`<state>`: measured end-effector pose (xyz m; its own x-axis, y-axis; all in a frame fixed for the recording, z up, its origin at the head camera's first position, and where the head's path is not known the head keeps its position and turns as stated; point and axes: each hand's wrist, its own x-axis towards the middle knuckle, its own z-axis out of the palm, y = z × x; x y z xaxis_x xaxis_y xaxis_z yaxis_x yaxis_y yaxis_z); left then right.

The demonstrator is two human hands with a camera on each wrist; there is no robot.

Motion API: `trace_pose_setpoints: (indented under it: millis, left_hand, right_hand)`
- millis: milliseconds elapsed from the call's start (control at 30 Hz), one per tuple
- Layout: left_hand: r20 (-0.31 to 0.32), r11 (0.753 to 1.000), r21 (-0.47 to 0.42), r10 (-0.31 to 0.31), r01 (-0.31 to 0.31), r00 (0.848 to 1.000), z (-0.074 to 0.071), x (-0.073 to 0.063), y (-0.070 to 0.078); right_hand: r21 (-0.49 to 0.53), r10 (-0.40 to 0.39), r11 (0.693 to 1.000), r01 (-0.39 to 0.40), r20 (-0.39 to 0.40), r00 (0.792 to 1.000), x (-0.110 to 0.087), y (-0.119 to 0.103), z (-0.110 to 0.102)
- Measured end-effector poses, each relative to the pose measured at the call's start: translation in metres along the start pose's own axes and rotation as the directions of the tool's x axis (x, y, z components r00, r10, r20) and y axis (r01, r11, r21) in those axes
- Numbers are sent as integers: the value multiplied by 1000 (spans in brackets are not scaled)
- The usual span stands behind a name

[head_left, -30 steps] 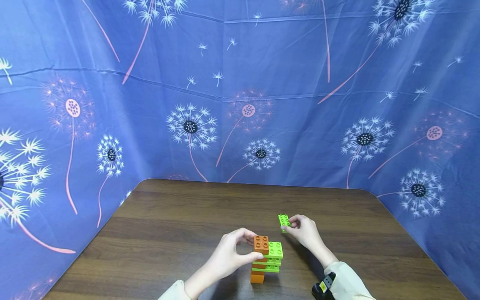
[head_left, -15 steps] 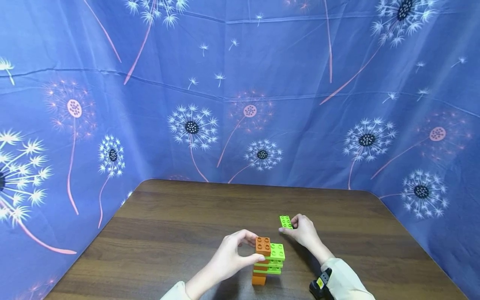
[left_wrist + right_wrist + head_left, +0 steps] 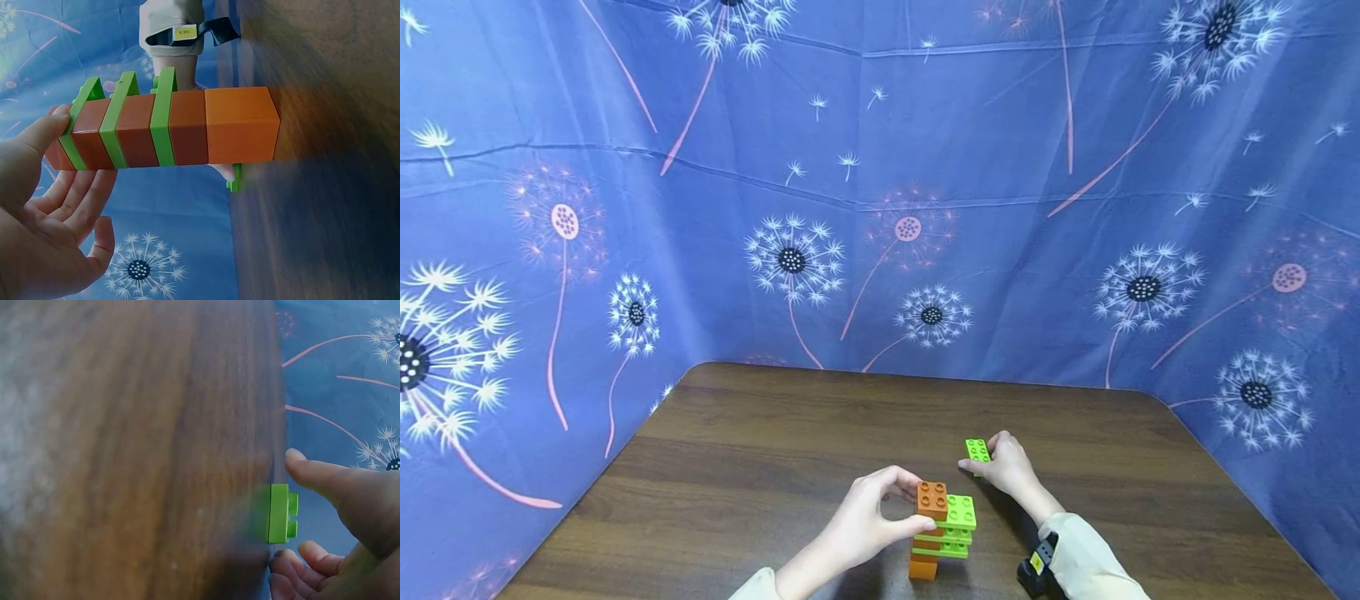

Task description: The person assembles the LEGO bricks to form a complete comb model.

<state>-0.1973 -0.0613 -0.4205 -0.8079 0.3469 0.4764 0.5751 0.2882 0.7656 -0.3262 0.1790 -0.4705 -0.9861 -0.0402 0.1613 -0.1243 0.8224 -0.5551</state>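
A tower of orange-brown bricks with thin green plates sandwiched between them stands upright on the table. Near its top, my left hand grips it between thumb and fingers; the left wrist view shows the thumb against one side. The green plates stick out to the tower's right. Farther back lies a single green plate, studs up. My right hand is around it, thumb and fingers spread on either side; the right wrist view shows gaps between them and the plate.
The brown wooden table spreads around both hands. A blue curtain with dandelion prints hangs behind and at the sides. A black strap with a yellow label circles the right wrist.
My right thumb has moved left, away from the single green plate, which stays in place. The left hand keeps its grip on the tower. The head view has shifted slightly.
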Motion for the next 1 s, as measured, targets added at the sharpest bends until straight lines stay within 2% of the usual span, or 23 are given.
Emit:
trace_pose_setpoints:
  millis: [433, 533, 800, 1000]
  left_hand:
    - [-1, 998, 66, -24, 24, 1000, 0, 0, 0]
    - [3, 998, 64, -22, 22, 1000, 0, 0, 0]
    - [8, 1000, 21, 2, -2, 1000, 0, 1, 0]
    - [9, 1000, 17, 2, -2, 1000, 0, 1, 0]
  right_hand:
    - [-33, -31, 999, 30, -7, 1000, -3, 0, -2]
    - [-35, -42, 998, 42, 3, 999, -4, 1, -3]
    - [-48, -78, 996, 76, -28, 997, -8, -1, -9]
    - [-8, -116, 993, 116, -45, 992, -15, -8, -18]
